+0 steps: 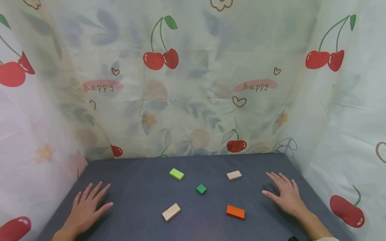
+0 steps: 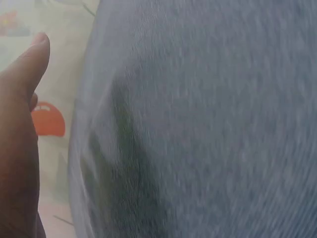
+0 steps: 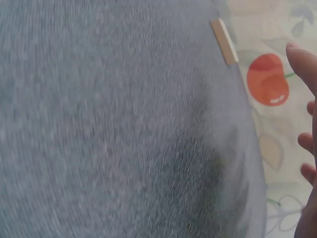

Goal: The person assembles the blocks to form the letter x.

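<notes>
Both hands hold nothing. My left hand (image 1: 85, 210) is at the left of the dark table with its fingers spread, nearest to a pale wooden block (image 1: 171, 212). On the other side my right hand (image 1: 286, 195) has its fingers extended, and its thumb points toward the blocks. A second pale block (image 1: 234, 175), also in the right wrist view as a tan block (image 3: 224, 41), lies closest to it. Nearer the front is an orange block (image 1: 235, 212). A lime-green block (image 1: 176, 174) lies at the back, and a small green cube (image 1: 201, 189) sits in the middle.
The dark cloth-like tabletop (image 1: 129, 187) carries the blocks, spaced apart from each other. A curtain (image 1: 193, 100) printed with cherries and flowers hangs behind the table and along both sides. A small black object (image 1: 293, 238) shows near the right forearm.
</notes>
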The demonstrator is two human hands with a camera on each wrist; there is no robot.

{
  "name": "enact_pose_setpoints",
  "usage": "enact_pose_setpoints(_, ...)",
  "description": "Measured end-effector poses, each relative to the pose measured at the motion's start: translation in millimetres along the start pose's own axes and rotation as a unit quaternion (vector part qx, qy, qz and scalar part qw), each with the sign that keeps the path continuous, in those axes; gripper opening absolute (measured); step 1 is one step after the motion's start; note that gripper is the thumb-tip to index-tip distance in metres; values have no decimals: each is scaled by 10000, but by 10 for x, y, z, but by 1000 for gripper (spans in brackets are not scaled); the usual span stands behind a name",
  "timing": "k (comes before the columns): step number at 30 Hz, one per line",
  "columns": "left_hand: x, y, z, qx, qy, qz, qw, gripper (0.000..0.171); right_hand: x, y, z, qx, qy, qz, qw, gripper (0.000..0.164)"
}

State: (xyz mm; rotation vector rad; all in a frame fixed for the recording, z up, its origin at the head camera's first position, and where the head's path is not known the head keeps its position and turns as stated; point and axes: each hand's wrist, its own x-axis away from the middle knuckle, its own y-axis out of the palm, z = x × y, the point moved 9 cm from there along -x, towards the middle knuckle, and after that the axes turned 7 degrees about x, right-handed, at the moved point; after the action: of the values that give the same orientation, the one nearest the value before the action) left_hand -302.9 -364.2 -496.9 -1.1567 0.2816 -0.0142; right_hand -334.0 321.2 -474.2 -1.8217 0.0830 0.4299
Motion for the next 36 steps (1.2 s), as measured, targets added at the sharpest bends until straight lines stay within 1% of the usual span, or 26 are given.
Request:
enact_pose_setpoints(3,-31,-49,133,3,220,265,9994,73,2,-28,-85,-279,-199,132,9993,74)
enact_pose_setpoints(5,-52,-74,219,5,357,428,9984,72,6,-38,-131,-490,-276,145,9983,73)
enact_pose_setpoints(8,-84,-80,309,152,453,479,9977,71,6,-35,-189,-737,-248,21,9970,73)
enact_pose_setpoints(11,-107,-95,395,328,563,561,9963,68,2,-36,-245,-866,-185,-89,9960,73)
enact_pose_setpoints(14,-114,-110,479,455,659,648,9947,65,-1,-54,-303,-922,-176,-95,9955,72)
enact_pose_setpoints(19,-111,-125,584,757,688,731,9921,61,7,-78,-381,-1010,-220,-68,9946,69)
enact_pose_setpoints(25,-116,-175,665,1237,796,1014,9839,57,15,-82,-408,-1111,-204,-8,9936,67)
enact_pose_setpoints(29,-121,-228,700,1483,786,1236,9780,55,23,-85,-437,-1242,-235,68,9920,64)
enact_pose_setpoints(33,-124,-297,757,1586,795,1568,9716,52,26,-107,-483,-1300,-285,177,9909,61)
enact_pose_setpoints(36,-134,-341,806,1603,860,1809,9665,49,24,-123,-507,-1333,-269,214,9905,58)
